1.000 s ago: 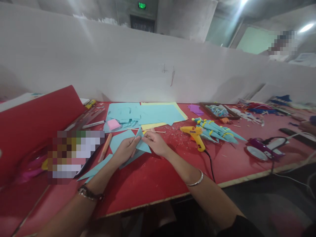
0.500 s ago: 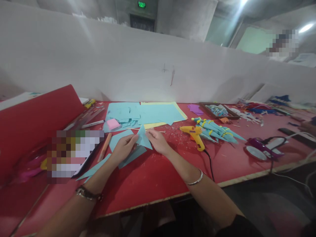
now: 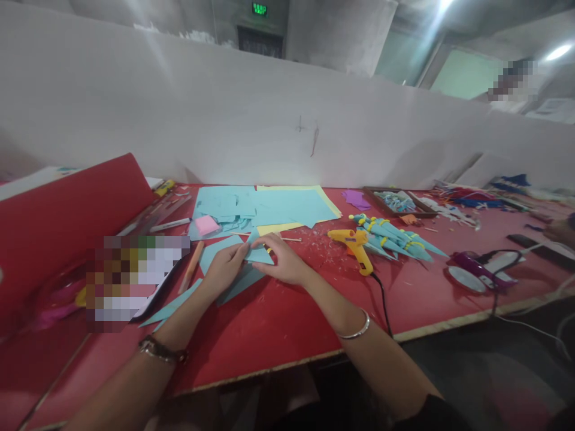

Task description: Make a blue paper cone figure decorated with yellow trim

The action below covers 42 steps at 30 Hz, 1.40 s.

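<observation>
Between my hands is a small folded piece of light blue paper, raised over the red table. My left hand pinches its left side. My right hand curves round its right side, thumb below and fingers above, gripping the edge. Beneath the hands lie flat blue paper pieces, partly covered by them. A pointed blue piece lies under my left forearm. Behind, larger blue sheets rest over yellow paper.
A yellow glue gun with a black cord lies right of my hands, beside blue paper cones with yellow trim. A purple device is farther right. An orange stick and pink block lie left.
My right hand has moved slightly left and its fingers have curled over the blue paper, which is now bent down and more covered. My left hand stays nearly in place.
</observation>
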Available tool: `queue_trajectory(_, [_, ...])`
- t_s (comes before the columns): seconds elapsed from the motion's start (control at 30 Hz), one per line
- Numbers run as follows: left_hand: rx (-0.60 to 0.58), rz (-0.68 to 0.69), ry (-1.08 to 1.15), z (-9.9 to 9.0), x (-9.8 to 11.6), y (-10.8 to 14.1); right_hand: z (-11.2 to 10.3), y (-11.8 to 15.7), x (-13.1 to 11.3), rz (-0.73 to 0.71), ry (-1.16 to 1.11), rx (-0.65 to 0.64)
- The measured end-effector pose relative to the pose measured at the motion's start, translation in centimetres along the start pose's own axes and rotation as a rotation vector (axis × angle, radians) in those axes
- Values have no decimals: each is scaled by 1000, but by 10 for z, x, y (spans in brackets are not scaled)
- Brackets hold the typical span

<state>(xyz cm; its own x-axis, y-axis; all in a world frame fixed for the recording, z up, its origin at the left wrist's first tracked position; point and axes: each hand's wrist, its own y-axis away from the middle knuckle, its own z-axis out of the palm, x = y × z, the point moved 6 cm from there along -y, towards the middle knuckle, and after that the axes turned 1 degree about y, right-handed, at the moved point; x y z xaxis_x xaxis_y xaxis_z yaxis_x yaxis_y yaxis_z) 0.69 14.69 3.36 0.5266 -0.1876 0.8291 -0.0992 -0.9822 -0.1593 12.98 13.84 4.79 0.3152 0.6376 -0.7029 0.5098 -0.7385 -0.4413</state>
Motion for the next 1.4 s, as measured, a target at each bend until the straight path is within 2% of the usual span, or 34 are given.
queue_trajectory(0.23, [-80, -22, 64, 6, 2, 2, -1, -3, 11, 80, -196, 66])
queue_trajectory(0.37, [-135, -56, 85, 11, 4, 6, -2, -4, 25, 190, -282, 157])
queue_trajectory(0.6, [-169, 65, 37, 13, 9, 6, 3, -4, 35, 286, -549, 216])
queue_trajectory(0.73, [-186, 30, 19, 15, 5, 5, 4, -5, 37, 300, -585, 245])
queue_trajectory(0.93, [-98, -20, 23, 9, -1, 3, 6, -6, 36, 249, -615, 233])
queue_trajectory(1.13, [-44, 21, 55, 5, 1, 3, 10, -6, 40, 300, -696, 163])
queue_trajectory(1.3, [1, -21, 71, 3, 1, 3, 11, -6, 35, 280, -608, 91])
queue_trajectory(1.4, [22, -50, 85, 1, -2, 3, 9, -5, 33, 277, -497, 114])
